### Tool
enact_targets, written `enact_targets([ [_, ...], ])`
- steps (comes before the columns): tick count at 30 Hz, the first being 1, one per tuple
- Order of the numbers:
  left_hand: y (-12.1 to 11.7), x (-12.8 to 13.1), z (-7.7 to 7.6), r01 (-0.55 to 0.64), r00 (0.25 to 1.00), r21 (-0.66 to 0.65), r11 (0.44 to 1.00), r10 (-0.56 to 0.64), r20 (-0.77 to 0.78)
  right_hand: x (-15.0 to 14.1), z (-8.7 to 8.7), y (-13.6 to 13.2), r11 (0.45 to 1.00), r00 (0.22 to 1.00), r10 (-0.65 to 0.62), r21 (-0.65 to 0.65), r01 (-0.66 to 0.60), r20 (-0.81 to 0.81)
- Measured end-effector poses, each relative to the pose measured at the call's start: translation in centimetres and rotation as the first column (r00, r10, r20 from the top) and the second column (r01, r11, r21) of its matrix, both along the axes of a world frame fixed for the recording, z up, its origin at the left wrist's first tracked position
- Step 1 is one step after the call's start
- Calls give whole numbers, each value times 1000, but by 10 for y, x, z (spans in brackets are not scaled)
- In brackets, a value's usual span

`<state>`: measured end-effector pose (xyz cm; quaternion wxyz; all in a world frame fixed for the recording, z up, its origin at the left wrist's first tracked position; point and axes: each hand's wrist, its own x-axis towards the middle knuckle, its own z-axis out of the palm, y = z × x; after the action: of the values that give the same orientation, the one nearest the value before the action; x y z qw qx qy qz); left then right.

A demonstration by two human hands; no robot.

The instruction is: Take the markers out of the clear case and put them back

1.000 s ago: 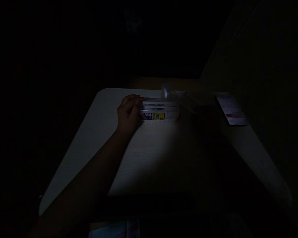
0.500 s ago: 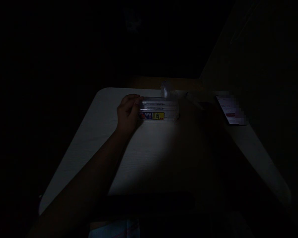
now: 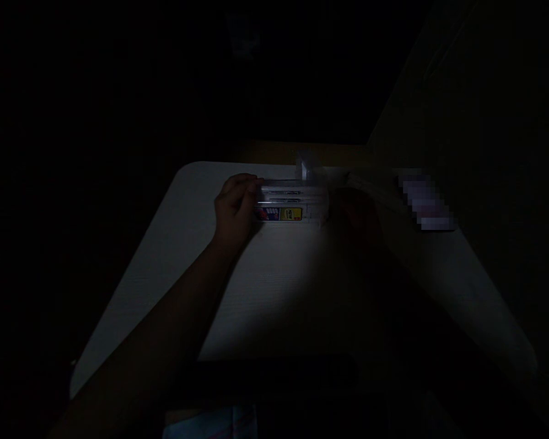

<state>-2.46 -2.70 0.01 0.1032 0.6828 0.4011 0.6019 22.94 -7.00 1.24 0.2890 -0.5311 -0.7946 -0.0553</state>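
Your left hand is closed on the end of the clear plastic blister pack near the far edge of the tabletop, so a slip in this dim light could knock it over that edge.

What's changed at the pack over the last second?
Nothing clear. The left hand stays on the left end of the clear plastic pack, with no visible move or release, and the pack hasn't shifted. The phone also stays where it was, at right.
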Motion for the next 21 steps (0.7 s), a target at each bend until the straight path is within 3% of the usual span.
enact_targets([
  [3, 1, 0, -1, -3, 1000, 1, 1000, 3, 8, -17, -6, -5, 998, 995, 56, 23, -54, -86],
  [7, 1, 0, 0, -28, 1000, -11, 1000, 28, 2, -17, -10, -5, 999, 989, 50, 8, -50, -140],
  [21, 1, 0, 0, -5, 1000, -3, 1000, 5, 6, -1, -6, 2, 998, 997, 47, 33, -45, -56],
])
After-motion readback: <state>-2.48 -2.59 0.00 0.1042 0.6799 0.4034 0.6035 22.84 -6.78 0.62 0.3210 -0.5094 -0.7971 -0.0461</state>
